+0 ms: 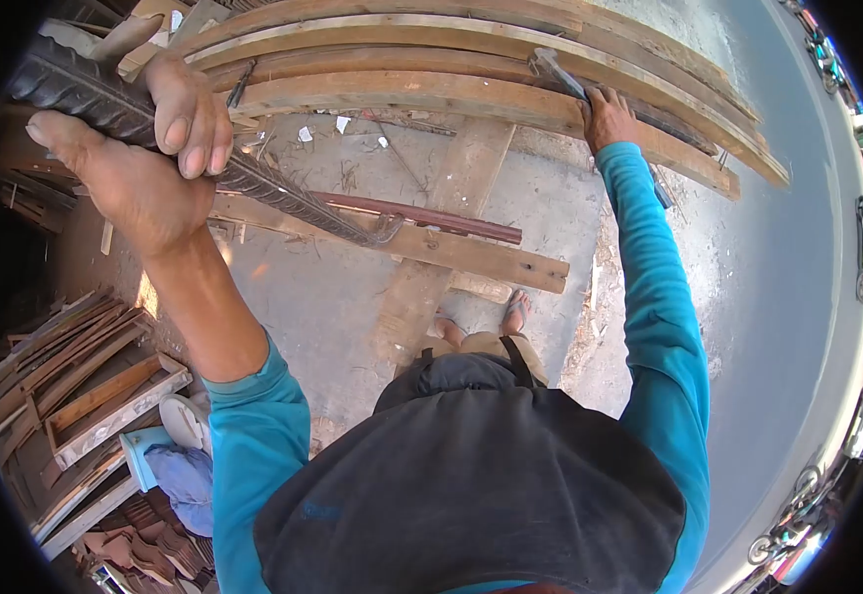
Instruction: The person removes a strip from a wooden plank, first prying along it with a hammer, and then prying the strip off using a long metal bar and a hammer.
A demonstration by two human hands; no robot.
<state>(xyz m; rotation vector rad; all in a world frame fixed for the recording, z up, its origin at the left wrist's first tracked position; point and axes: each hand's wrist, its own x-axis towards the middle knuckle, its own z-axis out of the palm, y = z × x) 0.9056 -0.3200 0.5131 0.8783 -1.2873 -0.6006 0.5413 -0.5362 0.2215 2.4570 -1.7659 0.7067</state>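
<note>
My left hand (149, 183) is closed round a dark ribbed steel bar (283, 193), raised close to the camera at the upper left. The bar slants down to the right and ends in a bent, hooked tip (387, 233). At the upper right, my right hand (609, 117) grips a hammer (550, 67); its metal head points up and left over the timber. Long wooden beams (402, 91) lie side by side beneath the hammer. Part of the hammer's handle is hidden by my fingers.
A shorter plank (491, 259) and a reddish strip (431, 218) lie before my feet. Scrap wood (65, 356), a wooden frame (104, 416), a blue cloth (184, 485) and stacked tiles (144, 549) are at left. A road (788, 297) with parked motorbikes runs along the right.
</note>
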